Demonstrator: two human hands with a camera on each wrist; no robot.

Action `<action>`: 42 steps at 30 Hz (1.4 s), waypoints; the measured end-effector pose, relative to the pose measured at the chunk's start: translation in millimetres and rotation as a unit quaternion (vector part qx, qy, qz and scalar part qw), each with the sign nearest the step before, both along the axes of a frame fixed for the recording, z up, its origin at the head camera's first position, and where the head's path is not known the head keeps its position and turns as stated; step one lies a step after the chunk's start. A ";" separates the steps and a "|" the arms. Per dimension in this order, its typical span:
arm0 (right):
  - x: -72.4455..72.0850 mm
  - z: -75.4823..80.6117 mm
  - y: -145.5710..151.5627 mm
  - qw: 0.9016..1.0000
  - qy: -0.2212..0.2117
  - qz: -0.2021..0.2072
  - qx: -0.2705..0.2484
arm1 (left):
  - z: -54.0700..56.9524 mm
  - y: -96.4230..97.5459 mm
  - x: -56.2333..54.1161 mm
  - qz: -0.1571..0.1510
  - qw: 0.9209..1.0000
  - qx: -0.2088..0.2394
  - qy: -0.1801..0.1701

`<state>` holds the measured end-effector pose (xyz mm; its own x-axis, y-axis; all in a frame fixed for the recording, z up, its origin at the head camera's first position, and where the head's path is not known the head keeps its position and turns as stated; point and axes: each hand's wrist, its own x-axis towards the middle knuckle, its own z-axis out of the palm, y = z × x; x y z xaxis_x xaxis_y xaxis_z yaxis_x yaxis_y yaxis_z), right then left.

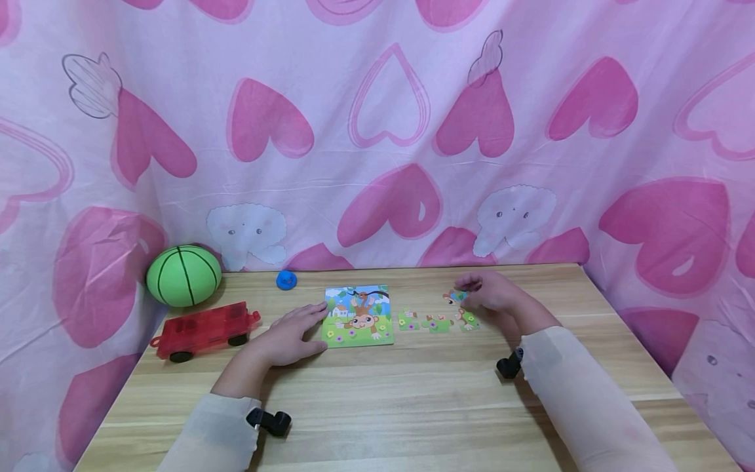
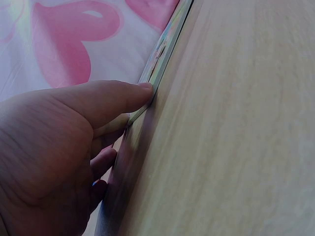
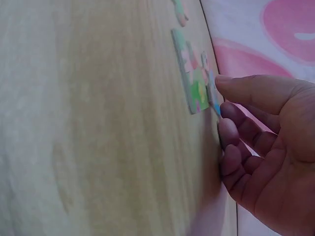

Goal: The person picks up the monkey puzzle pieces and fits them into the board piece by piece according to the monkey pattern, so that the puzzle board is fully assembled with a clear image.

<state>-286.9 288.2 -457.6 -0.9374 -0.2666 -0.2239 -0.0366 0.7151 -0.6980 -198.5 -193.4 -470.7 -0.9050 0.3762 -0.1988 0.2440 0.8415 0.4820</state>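
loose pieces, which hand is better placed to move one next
Probably the right hand: it is close beside the loose pieces, while the left hand is at the left edge of the puzzle, away from them.

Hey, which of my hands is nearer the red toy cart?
Left. Your left hand is just to the right of the red toy cart, touching the monkey puzzle at its edge; your right hand is much farther right, by the loose puzzle pieces.
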 end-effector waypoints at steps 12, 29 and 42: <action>-4.3 -5.2 0.5 0.999 -0.007 0.000 0.038 | -3.1 0.6 -0.9 -0.004 1.000 -0.002 0.004; -2.3 -2.1 -12.9 0.999 0.039 -0.020 0.026 | -1.7 0.7 -1.4 -0.004 1.000 0.002 0.004; 12.2 8.4 -79.1 0.997 0.043 0.000 -0.057 | -1.0 0.5 -1.3 0.001 1.000 -0.002 -0.001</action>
<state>-274.7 209.0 -449.2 -0.9518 -0.2859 -0.1112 -0.0998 0.6312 -0.7691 -199.8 -192.9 -471.7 -0.9051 0.3737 -0.2029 0.2409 0.8437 0.4796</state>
